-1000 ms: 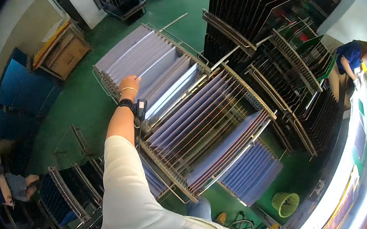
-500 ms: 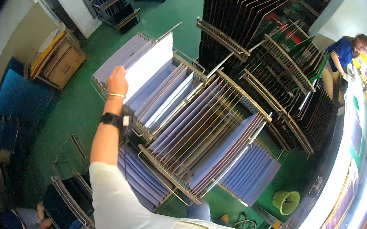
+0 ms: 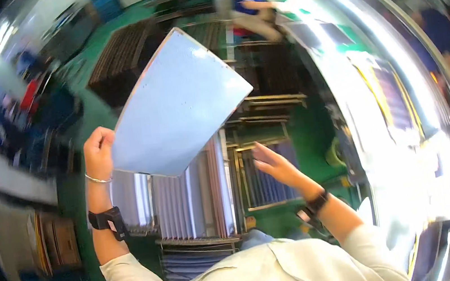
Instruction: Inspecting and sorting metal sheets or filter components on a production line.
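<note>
A flat, pale blue rectangular panel (image 3: 177, 104) with a thin copper-coloured edge is lifted in front of me, tilted, with a few small dark specks on its face. My left hand (image 3: 99, 153) pinches it at its lower left edge. Off to the right, apart from the panel, my right hand (image 3: 278, 167) holds nothing, its fingers stretched out. Below the panel stands a slotted rack (image 3: 195, 239) filled with upright panels, partly hidden behind the lifted one. More blue panels (image 3: 271, 180) stand in a rack beyond my right hand.
Dark racked panels (image 3: 120, 57) stand at the far left. Along the right runs a brightly lit bench (image 3: 336, 77) with panels on it. A co-worker in blue (image 3: 252, 0) sits at its far end. A green basket (image 3: 334, 155) is on the floor near the bench.
My left hand has raised the panel out of the rack, and its broad face now shows. My right hand has come into view. The whole view has turned toward the bench.
</note>
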The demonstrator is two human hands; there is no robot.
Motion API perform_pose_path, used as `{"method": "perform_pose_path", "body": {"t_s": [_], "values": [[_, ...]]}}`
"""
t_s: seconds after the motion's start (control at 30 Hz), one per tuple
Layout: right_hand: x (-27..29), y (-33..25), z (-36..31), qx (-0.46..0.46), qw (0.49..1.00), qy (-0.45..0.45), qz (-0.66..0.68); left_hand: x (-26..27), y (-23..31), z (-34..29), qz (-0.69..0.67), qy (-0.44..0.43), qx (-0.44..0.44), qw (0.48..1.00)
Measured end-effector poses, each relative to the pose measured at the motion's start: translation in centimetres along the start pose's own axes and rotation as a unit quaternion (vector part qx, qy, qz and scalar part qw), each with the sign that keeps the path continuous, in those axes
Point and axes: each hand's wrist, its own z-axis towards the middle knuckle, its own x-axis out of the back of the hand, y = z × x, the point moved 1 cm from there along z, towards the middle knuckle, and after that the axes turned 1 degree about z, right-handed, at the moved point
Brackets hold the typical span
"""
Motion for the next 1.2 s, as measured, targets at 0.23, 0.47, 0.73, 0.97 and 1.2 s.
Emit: {"method": "perform_pose_path", "body": {"t_s": [0.23,0.47,0.73,0.97,1.2], "values": [[8.1,1.4,-8.2,-0.004,0.952,0.177,0.25,-22.8,6.2,-0.9,-0.188,-0.138,0.036,0.972],[19.9,4.4,-29.2,-0.072,0.908,0.363,0.197,-43.7,22.5,-6.3,-0.251,-0.381,0.023,0.889],[26.1,9.7,-48.0,-0.122,0.842,0.493,0.183,-57.9,40.5,-13.3,-0.29,-0.637,0.117,0.705],[19.1,15.9,-51.5,0.045,0.651,0.655,0.381,-62.4,49.3,-14.7,-0.188,-0.421,-0.326,0.825],[18.2,21.8,-49.6,-0.013,0.523,0.708,0.473,-71.5,37.6,-15.1,0.16,-0.414,-0.19,0.876]]}}
